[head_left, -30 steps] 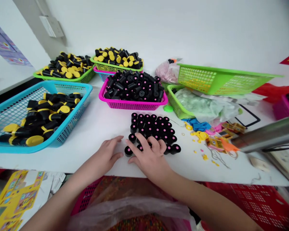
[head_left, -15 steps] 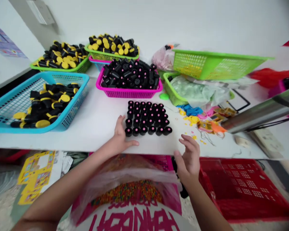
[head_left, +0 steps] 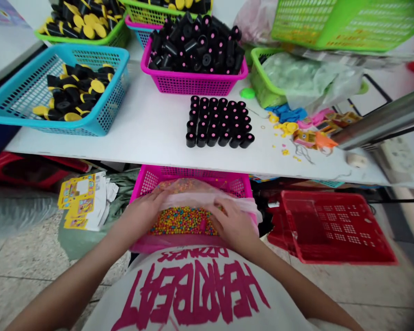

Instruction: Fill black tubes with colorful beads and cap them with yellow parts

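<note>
Okay, you're sitting at a long white table (head_left: pixel 152 124) over a tile floor (head_left: pixel 37 257), and it's crowded. Along the back, a cyan basket (head_left: pixel 72 131) and a green basket (head_left: pixel 103 39) hold loose black cylinders with yellow caps (head_left: pixel 72 89). A tilted green basket (head_left: pixel 348 23) sits at top right, above a smaller green basket (head_left: pixel 262 87) with a pale green plastic bag (head_left: pixel 296 73) in it. A red basket (head_left: pixel 331 230) lies tipped on the floor to your right.

On the work side, a magenta basket (head_left: pixel 193 85) holds a loose heap of black cylinders with pink dots (head_left: pixel 193 46). Just in front of it, on bare table, a neat block of the same cylinders (head_left: pixel 217 122) stands upright in rows, dots up. So that much is lined up, while the heap in the basket and the yellow-capped lots remain unsorted.

Your hands are off the table now, down at your lap, over a pink basket (head_left: pixel 193 171) resting against your shirt. Inside it is a clear plastic bag (head_left: pixel 207 197) of tiny multicoloured beads (head_left: pixel 184 220), open at the top with the beads showing. Your left hand (head_left: pixel 141 214) lies on the bag's left side, your right hand (head_left: pixel 232 225) on its right, fingers curved over the film. Neither clearly clenches it, so the grip can't be told.
</note>
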The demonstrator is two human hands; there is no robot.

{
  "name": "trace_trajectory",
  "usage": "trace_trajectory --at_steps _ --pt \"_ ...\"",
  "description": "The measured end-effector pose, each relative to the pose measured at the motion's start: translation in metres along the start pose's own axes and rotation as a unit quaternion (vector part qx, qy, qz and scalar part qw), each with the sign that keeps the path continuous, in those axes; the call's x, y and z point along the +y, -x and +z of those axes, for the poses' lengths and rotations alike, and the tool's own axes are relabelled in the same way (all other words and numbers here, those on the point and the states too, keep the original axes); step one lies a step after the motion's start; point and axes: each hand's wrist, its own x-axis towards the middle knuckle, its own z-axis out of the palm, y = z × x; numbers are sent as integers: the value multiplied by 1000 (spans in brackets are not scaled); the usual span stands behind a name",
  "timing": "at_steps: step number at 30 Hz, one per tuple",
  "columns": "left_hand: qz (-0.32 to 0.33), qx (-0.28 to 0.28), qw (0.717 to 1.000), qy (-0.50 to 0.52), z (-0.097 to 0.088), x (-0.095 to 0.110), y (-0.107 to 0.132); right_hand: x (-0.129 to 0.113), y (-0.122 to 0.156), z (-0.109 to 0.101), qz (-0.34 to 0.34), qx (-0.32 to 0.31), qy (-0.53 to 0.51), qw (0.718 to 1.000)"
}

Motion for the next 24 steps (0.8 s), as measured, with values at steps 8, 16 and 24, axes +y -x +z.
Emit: trace_trajectory --at_steps 8,16,24 --pt "-55 22 974 219 -17 3 14 9 -16 -8 78 9 95 992" --pt "-49 -11 988 149 -24 0 19 9 -19 -9 58 -85 110 989" --pt "-51 -15 984 170 -27 -1 13 13 -25 -21 124 -74 99 985"
